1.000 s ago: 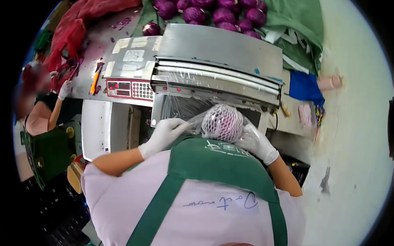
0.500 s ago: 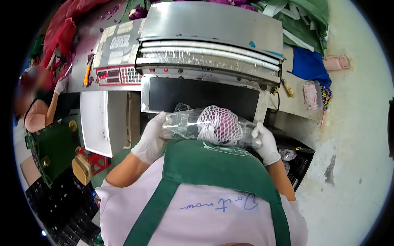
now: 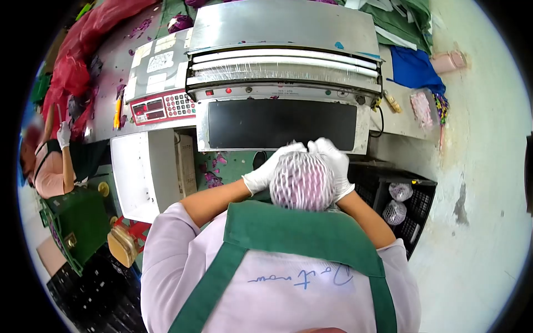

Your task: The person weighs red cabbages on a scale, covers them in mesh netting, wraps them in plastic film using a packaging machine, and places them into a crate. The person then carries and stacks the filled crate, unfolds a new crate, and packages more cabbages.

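A round purple cabbage (image 3: 303,182) in a white foam net is held before my green apron, between my two gloved hands. My left hand (image 3: 276,167) lies along its left side, fingers bent over the far edge. On the other side, my right hand (image 3: 333,164) curls in from the right, its fingertips close to the left ones. Both hands are closed around the netted cabbage. Clear film wrapped it a moment ago; that film is hard to make out now. Just beyond the fingers is the black plate (image 3: 282,124) of the wrapping machine (image 3: 283,28).
A scale (image 3: 162,106) with a red keypad stands left of the machine, above a white bin (image 3: 132,176). At right, a black crate (image 3: 420,213) holds netted cabbages (image 3: 395,212). A co-worker's gloved hand (image 3: 64,134) is at far left. Cabbage scraps (image 3: 213,177) lie on the floor.
My hands were apart, stretching clear film out at both sides of the cabbage. They have come together at its far side, and the loose film ends no longer show.
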Tool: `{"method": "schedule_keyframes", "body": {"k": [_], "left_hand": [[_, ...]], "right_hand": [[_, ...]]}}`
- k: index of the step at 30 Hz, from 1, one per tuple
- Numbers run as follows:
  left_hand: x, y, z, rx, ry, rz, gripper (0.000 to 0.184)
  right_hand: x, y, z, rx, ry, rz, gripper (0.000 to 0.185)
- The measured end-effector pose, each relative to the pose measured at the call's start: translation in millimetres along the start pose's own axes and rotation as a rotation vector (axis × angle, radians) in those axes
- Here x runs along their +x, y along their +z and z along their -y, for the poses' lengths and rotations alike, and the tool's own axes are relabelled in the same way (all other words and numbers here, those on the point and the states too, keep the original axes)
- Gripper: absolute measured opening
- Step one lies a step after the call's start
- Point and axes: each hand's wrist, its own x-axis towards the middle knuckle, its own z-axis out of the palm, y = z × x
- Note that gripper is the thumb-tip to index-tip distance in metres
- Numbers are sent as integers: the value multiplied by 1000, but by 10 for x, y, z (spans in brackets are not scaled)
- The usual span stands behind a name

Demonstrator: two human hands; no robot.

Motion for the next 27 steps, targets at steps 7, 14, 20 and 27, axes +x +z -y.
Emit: {"method": "schedule_keyframes", "body": {"k": [7,14,20,27], "left_hand": [[245,1047,246,159,927,247,53],[-113,910,144,298,506,363,41],[-149,1256,221,558,-95,-561,80],[1254,938,1320,1077,-557,-348,75]], "right_hand": [[461,-370,1096,789,-516,264,38],[58,-281,1147,1341,-119,694,33],[-774,-475,566,1141,345,-323,29],[-2323,-1108,-574,1424,240,-441,50]]}}
